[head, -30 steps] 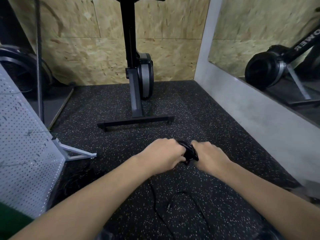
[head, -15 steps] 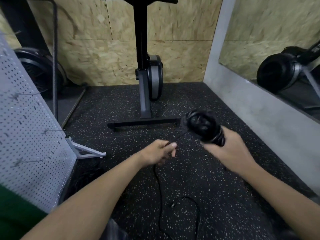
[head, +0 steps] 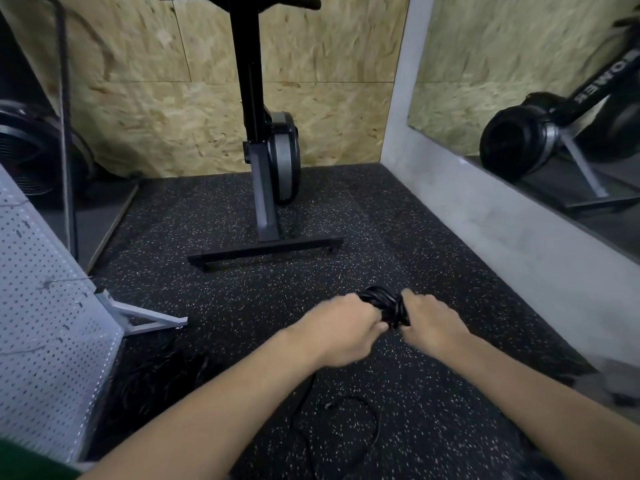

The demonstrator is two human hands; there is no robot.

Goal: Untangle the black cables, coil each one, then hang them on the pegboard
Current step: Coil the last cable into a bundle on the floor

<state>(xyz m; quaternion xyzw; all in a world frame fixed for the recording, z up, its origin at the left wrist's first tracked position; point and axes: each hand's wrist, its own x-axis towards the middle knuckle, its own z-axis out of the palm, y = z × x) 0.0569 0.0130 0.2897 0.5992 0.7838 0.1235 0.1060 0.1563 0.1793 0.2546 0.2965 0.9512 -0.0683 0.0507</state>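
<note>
left hand (head: 341,327) and right hand (head: 431,323) gripping black cable coil (head: 384,303)

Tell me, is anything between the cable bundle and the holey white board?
Nothing visible. The left hand and right hand grip the coiled cable; only bare floor lies between it and the pegboard at left. A loose tail trails down.

One head cam, wide-angle, faces fwd & down at floor (head: 214,306) close up, w/ wall (head: 138,116) beyond.
</note>
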